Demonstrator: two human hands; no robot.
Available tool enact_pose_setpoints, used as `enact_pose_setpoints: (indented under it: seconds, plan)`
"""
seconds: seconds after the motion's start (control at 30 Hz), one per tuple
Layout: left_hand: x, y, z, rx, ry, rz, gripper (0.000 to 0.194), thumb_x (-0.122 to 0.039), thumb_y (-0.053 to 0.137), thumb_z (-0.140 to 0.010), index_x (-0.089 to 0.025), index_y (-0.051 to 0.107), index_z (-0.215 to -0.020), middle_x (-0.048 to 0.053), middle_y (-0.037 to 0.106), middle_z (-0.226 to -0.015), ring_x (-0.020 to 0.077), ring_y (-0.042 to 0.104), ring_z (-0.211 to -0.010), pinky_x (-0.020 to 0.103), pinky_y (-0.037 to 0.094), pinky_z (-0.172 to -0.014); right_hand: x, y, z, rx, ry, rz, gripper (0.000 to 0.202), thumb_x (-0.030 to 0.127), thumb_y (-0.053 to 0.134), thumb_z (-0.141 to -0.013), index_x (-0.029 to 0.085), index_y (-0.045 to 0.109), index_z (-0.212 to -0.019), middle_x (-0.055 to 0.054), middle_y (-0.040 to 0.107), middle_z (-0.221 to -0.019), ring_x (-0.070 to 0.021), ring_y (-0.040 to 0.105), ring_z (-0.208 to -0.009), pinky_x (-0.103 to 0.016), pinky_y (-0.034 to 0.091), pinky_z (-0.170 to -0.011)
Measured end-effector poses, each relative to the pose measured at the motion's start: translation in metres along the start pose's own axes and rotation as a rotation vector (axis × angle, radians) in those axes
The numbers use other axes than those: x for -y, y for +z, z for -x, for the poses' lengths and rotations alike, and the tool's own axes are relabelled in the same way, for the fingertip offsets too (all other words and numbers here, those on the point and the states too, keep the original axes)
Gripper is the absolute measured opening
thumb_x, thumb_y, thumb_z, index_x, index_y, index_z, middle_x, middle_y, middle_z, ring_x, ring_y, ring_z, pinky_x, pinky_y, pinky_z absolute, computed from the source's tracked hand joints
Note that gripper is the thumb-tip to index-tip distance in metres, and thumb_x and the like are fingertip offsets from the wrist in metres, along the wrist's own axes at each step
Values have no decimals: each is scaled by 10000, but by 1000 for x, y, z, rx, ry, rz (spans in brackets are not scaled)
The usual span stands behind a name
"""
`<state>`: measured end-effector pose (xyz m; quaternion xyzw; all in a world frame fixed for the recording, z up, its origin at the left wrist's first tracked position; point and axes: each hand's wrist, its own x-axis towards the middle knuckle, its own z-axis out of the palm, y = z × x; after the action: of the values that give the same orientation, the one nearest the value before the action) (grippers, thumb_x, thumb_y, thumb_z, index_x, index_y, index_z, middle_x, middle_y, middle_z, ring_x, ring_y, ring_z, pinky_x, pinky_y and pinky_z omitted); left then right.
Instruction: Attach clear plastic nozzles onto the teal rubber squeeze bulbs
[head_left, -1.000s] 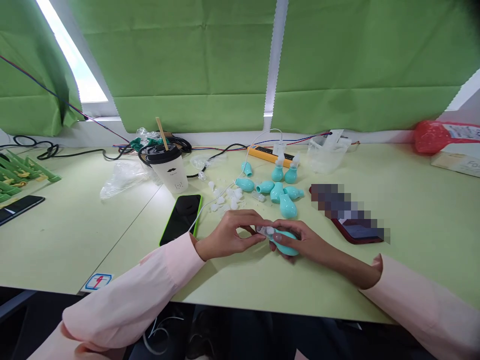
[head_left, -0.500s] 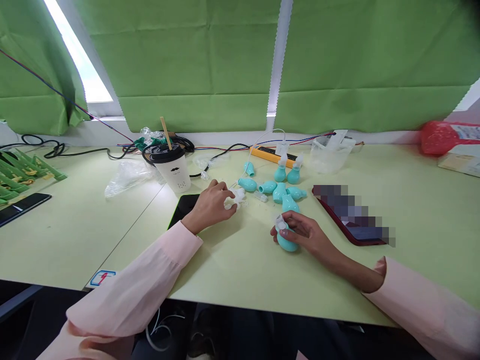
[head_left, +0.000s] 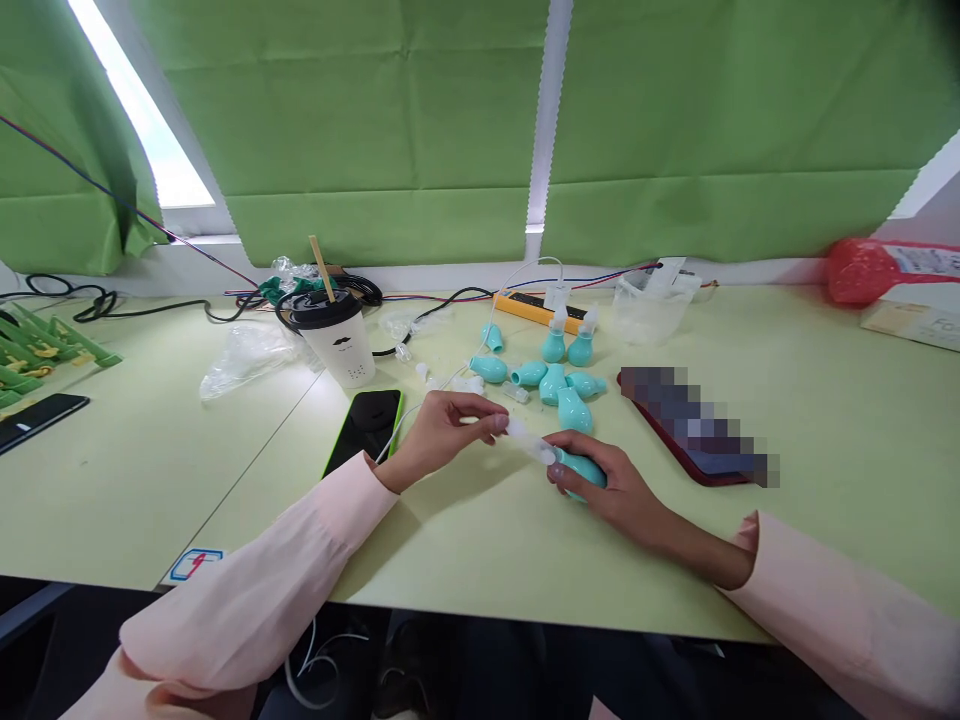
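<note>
Gripping a teal bulb [head_left: 587, 468], your right hand [head_left: 619, 492] holds it tilted over the table [head_left: 465, 560], the clear nozzle [head_left: 535, 446] at its neck pointing toward your left hand [head_left: 444, 432]. That hand pinches a small white piece [head_left: 514, 426] at the nozzle's far end; whether they touch cannot be told. Just beyond lie loose teal bulbs [head_left: 574, 410], a clear tube [head_left: 516, 392] and white bits [head_left: 469, 384]. Farther back, two bulbs with clear tops [head_left: 554, 346] stand near the yellow power strip [head_left: 516, 303]. A green-edged phone [head_left: 361, 428] lies beside your left wrist.
</note>
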<state>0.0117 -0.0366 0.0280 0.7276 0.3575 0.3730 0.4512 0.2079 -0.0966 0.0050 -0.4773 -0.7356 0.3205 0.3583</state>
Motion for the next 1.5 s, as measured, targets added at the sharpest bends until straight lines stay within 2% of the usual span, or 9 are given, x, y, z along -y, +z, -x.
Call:
enact_pose_setpoints:
  seconds: [0.17, 0.47, 0.7, 0.83, 0.97, 1.1, 1.23, 1.37, 1.5]
  plan:
    - [-6, 6, 6, 117, -173, 327, 241, -264, 651, -634, -80, 636, -788, 50, 649, -661, 135, 612, -619, 273, 519, -637, 2, 1, 2, -66, -68, 164, 231, 361, 463, -788, 218, 528, -957, 0, 597, -835, -138, 542, -743, -258, 433, -686]
    - [-3, 4, 7, 126, -204, 214, 263, -214, 693, -573, -100, 664, -809, 31, 651, -604, 98, 582, -543, 223, 500, -589, -12, 2, 2, -93, -288, 468, 297, 349, 393, -839, 181, 519, -1049, -39, 608, -790, -141, 565, -685, -255, 434, -610]
    - [-1, 4, 7, 197, -223, 275, 228, -224, 676, -596, -95, 666, -784, 36, 646, -611, 84, 554, -500, 225, 497, -540, -11, 0, 1, -266, -548, 881, 292, 349, 410, -836, 147, 571, -973, -44, 611, -711, -128, 563, -602, -227, 352, -465]
    - [1, 4, 9, 219, -189, 241, 198, -226, 662, -614, -108, 669, -773, 15, 629, -581, 63, 526, -483, 194, 476, -514, -10, -2, 1, -285, -645, 1035, 261, 322, 458, -817, 142, 567, -972, -36, 616, -706, -134, 567, -616, -232, 328, -455]
    - [2, 6, 10, 149, -171, 182, 231, -227, 688, -576, -118, 672, -779, 23, 650, -609, 87, 566, -528, 196, 489, -537, -7, -1, 2, -285, -623, 1008, 237, 288, 454, -823, 144, 561, -978, -39, 622, -727, -137, 572, -637, -230, 348, -483]
    - [3, 8, 10, 114, -170, 138, 342, -231, 710, -535, -135, 662, -860, 48, 678, -767, 135, 616, -661, 227, 510, -652, -6, 0, 1, -219, -472, 775, 260, 325, 422, -833, 153, 555, -977, -39, 621, -739, -132, 572, -629, -227, 381, -506]
    - [3, 10, 10, 140, -174, 155, 313, -229, 693, -563, -117, 661, -853, 40, 670, -672, 111, 590, -557, 217, 500, -561, -8, -1, 0, -104, -376, 605, 261, 337, 418, -832, 162, 545, -977, -33, 625, -757, -133, 575, -653, -225, 403, -536]
    - [1, 8, 10, 198, -188, 165, 221, -217, 682, -577, -114, 673, -772, 17, 646, -583, 81, 554, -480, 188, 472, -492, -10, -1, 1, -131, -453, 747, 258, 324, 417, -831, 157, 552, -973, -42, 619, -739, -147, 570, -626, -237, 382, -501]
    - [1, 5, 9, 253, -212, 123, 205, -239, 681, -577, -118, 680, -743, 25, 658, -597, 114, 598, -551, 201, 489, -555, -11, 0, 2, -144, -491, 799, 254, 328, 415, -831, 163, 559, -960, -44, 615, -726, -139, 565, -613, -229, 372, -499]
